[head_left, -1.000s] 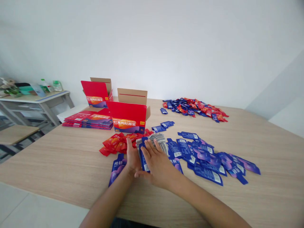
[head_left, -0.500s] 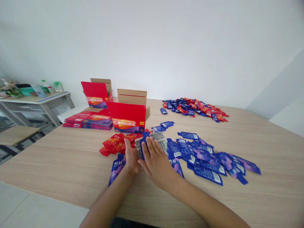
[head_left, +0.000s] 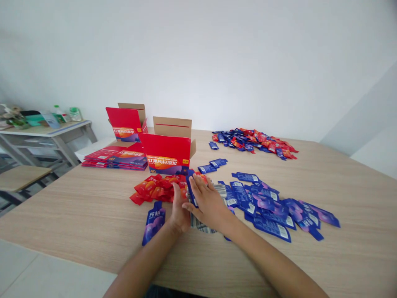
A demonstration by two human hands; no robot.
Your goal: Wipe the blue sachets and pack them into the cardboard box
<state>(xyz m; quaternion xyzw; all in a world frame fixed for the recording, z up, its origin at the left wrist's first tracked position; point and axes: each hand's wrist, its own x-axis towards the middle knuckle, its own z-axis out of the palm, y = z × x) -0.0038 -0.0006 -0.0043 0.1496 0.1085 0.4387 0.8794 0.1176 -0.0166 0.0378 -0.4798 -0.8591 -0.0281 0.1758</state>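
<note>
Both my hands meet at a stack of blue sachets standing on edge on the wooden table. My left hand presses against the stack's left side with its fingers together. My right hand lies over the top with its fingers stretched along the sachets. The stack leans, and its silver edges show under my right wrist. A pile of red sachets lies just left of my hands. One blue sachet lies face up by my left wrist.
An open red carton stands behind my hands, a second one behind it, beside flat red cartons. Loose blue sachets spread right. A mixed red and blue heap lies far back. A side desk stands left.
Both hands have moved the stack of blue sachets slightly away from me and tipped it, so its lower edge now shows below my right wrist.
</note>
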